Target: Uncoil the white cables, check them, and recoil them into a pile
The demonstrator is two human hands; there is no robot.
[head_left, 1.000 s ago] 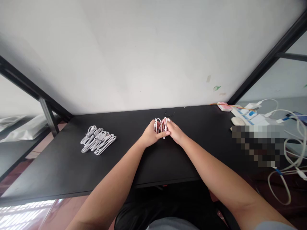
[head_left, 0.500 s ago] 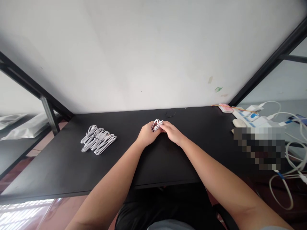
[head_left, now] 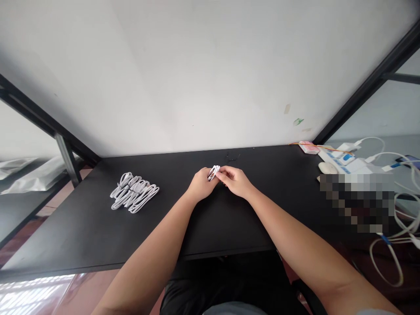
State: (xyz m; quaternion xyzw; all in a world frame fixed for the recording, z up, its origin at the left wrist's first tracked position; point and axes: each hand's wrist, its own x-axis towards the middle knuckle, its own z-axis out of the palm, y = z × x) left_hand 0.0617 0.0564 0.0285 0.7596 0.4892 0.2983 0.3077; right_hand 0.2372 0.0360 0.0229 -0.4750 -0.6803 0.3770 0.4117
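Near the middle of the black table (head_left: 223, 227), my left hand (head_left: 201, 184) is closed around a coiled white cable (head_left: 213, 172), whose loops stick up above the fingers. My right hand (head_left: 236, 180) pinches the right side of the same coil with thumb and fingertips. The lower part of the coil is hidden in the hands. To the left lie several coiled white cables (head_left: 134, 192) side by side, with dark ties around some of them. A few thin black ties (head_left: 232, 157) lie behind my hands, close to the wall.
At the right end stand a white power strip (head_left: 331, 159) with plugs and cords, a pink-and-white box (head_left: 309, 147) and a white rounded object (head_left: 327, 168). A pixelated patch covers things there. Black metal posts (head_left: 67, 157) frame the table; a pale wall (head_left: 197, 78) rises behind.
My right hand's fingers have bent and shifted at the coil's right side, and the coil looks more tightly gathered. My left hand stays nearly in place.
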